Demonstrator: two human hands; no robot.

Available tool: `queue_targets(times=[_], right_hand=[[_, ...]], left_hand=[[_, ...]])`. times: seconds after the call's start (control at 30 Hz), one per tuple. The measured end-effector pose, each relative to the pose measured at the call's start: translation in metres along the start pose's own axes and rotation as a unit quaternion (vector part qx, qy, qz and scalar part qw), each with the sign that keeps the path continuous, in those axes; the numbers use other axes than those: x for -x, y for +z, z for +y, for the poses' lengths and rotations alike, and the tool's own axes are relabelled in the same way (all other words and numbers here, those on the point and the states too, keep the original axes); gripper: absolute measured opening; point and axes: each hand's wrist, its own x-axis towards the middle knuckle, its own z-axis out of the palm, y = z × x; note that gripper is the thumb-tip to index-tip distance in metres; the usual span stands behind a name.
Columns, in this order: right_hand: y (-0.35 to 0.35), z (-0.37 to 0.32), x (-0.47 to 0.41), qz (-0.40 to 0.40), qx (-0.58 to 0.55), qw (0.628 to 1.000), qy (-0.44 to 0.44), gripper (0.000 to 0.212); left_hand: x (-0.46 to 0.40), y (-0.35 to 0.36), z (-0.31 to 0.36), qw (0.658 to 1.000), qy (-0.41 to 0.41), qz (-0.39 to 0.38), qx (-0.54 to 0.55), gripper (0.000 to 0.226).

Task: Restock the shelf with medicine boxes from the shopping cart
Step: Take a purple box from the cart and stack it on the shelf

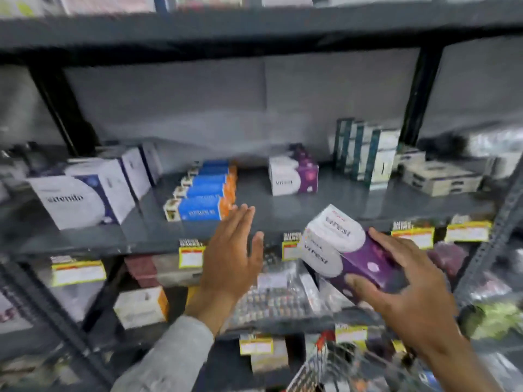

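A grey shelf (pixel 283 219) is faced, partly stocked. Two purple boxes (pixel 348 250) are gripped by the right hand (pixel 402 290) just before its edge; the left hand (pixel 230 250) is held open, empty. Placement beside the matching box (pixel 293 176) seems called for next.

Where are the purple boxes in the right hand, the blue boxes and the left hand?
purple boxes (pixel 365 264), head view, purple side.
blue boxes (pixel 202 209), head view, front box's blue face.
left hand (pixel 230 257), head view, back of hand.

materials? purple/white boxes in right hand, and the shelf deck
Purple and white boxes, held in the right hand: likely printed cardboard, slightly glossy; crisp folded edges, printed lettering. Shelf deck: looks like grey painted metal, matte; thin flat panel on dark perforated uprights. Blur leaves both uncertain.
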Motion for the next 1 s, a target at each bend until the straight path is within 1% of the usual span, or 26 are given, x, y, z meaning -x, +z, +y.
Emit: queue_targets(times=[0.1,0.2,0.27,0.37,0.47,0.57,0.77,0.9,1.0], right_hand=[[0.008,-0.024,-0.055,-0.001,-0.035,0.999,-0.007,0.070],[0.024,-0.037,-0.109,-0.030,-0.014,0.999,0.005,0.067],[0.041,-0.035,-0.139,-0.058,0.011,0.998,0.011,0.068],[0.066,-0.019,-0.168,-0.104,0.048,0.993,0.012,0.069],[0.082,-0.001,-0.178,-0.142,0.073,0.987,0.011,0.069],[0.087,0.009,-0.182,-0.148,0.059,0.987,0.023,0.069],[0.093,0.022,-0.177,-0.160,0.045,0.986,0.010,0.068],[0.094,0.025,-0.171,-0.170,0.028,0.985,0.018,0.067],[0.091,0.022,-0.162,-0.170,0.034,0.985,0.007,0.072]], left_hand=[[-0.029,0.009,-0.006,0.996,-0.010,-0.081,-0.037,0.052],[-0.041,0.020,-0.005,0.990,-0.006,-0.124,-0.061,0.048],[-0.041,0.027,-0.006,0.985,0.009,-0.144,-0.098,0.050],[-0.039,0.035,-0.011,0.980,0.005,-0.146,-0.133,0.055],[-0.039,0.041,-0.016,0.981,-0.003,-0.142,-0.132,0.059],[-0.039,0.042,-0.016,0.980,-0.005,-0.146,-0.131,0.060],[-0.038,0.043,-0.016,0.980,-0.005,-0.143,-0.136,0.061],[-0.037,0.044,-0.017,0.982,-0.009,-0.139,-0.130,0.062],[-0.039,0.042,-0.017,0.984,-0.019,-0.141,-0.110,0.064]])
